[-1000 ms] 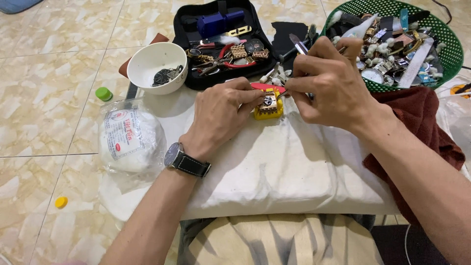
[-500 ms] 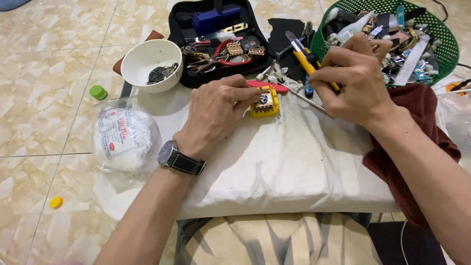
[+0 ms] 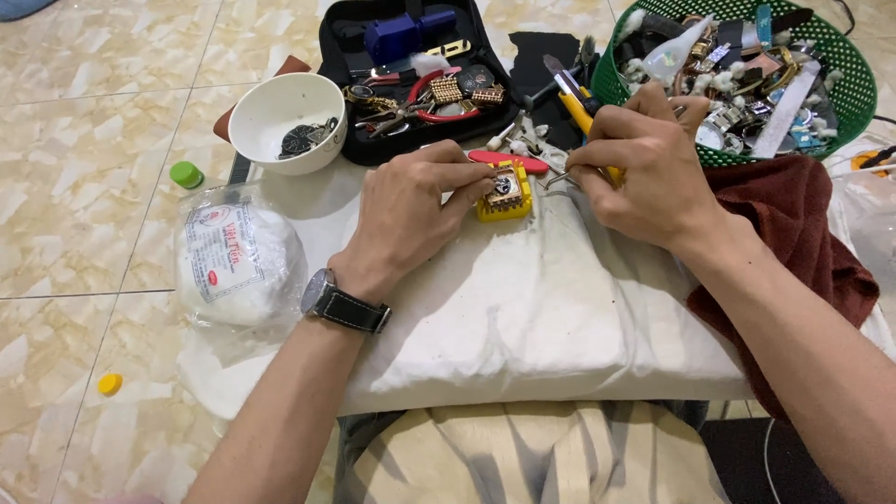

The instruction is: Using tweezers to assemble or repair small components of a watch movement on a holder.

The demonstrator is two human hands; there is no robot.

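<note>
Fingers of the left hand (image 3: 406, 219) pinch a small yellow holder (image 3: 505, 193) with a watch movement set in it, pressing it down on the white cushion (image 3: 523, 317) that serves as a work surface across the person's lap. That hand wears a wristwatch (image 3: 338, 301) on a dark strap. Just right of the holder, the right hand (image 3: 644, 173) is closed around a yellow-handled tool (image 3: 577, 105), whose dark tip points up and away toward the far side; thin metal tweezers (image 3: 558, 175) poke out from the same grip toward the holder. A red flat piece (image 3: 509, 161) lies on the cushion touching the holder's far edge. Farther off, a black open tool case (image 3: 411, 75) holds pliers and watch parts, with a white bowl (image 3: 285, 121) of dark bits to its left. A green basket (image 3: 840, 103) full of watch parts sits at far right, above a maroon cloth (image 3: 793, 233). A clear bag of white cotton (image 3: 238, 266) lies on the tiled floor (image 3: 75, 187) at left, near a green cap (image 3: 186, 174) and a yellow cap (image 3: 110, 384).
</note>
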